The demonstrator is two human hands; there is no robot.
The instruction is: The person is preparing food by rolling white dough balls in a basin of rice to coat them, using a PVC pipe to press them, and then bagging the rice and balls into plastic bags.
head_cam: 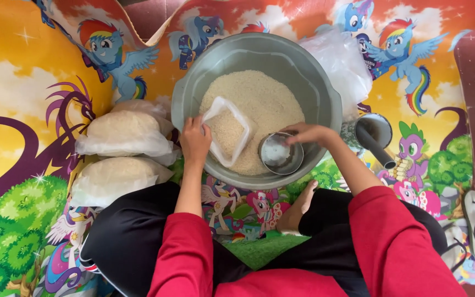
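Left hand pinches the rim of a clear bag so its mouth stays open, tilted over the rice inside the basin. Right hand grips a small metal cup w/ some rice in it, right next to the bag mouth, so any spill lands back in the basin imo. Filled bags sit stacked to the left on the cartoon mat, out of the way. Empty bags and a mug on the right.

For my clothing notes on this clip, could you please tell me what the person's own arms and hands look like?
Both arms wear red sleeves pushed up above the elbows, so the forearms are bare. The left hand and right hand are bare too: no gloves, and no rings, watch or bracelets that I can see.
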